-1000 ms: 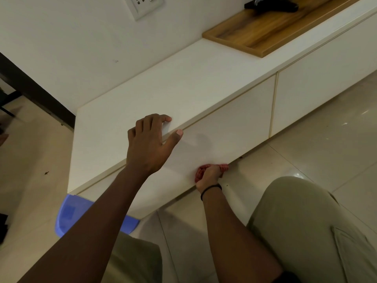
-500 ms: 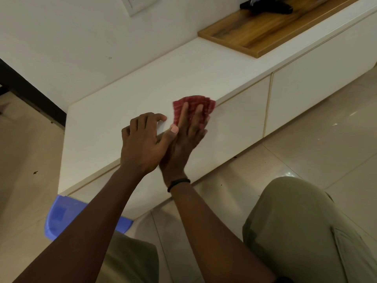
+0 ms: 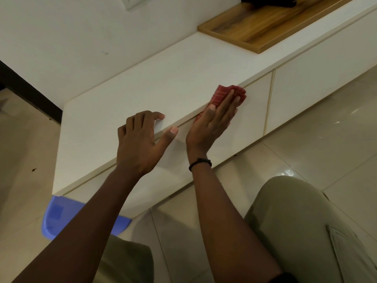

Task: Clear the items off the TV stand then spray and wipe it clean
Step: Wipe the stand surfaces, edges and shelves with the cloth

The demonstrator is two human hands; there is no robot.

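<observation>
The white TV stand (image 3: 126,92) runs diagonally from lower left to upper right, with flat drawer fronts below its top. My left hand (image 3: 140,139) grips the front edge of the top, fingers on the surface and thumb under the lip. Just to its right, my right hand (image 3: 214,123) presses a red cloth (image 3: 226,93) flat against the front edge and the upper part of a drawer front. The cloth sticks out beyond my fingertips. A black band circles my right wrist.
A wooden board (image 3: 271,25) lies on the stand at the upper right, with a dark object (image 3: 267,1) at its far end. A blue plastic item (image 3: 59,215) sits on the floor at the stand's left end. My knee (image 3: 302,221) is at the lower right. A wall socket (image 3: 134,1) is above.
My right hand came up with the red cloth from the bottom of the drawer front to the top edge, then slid right along it. My left hand kept its grip on the edge.
</observation>
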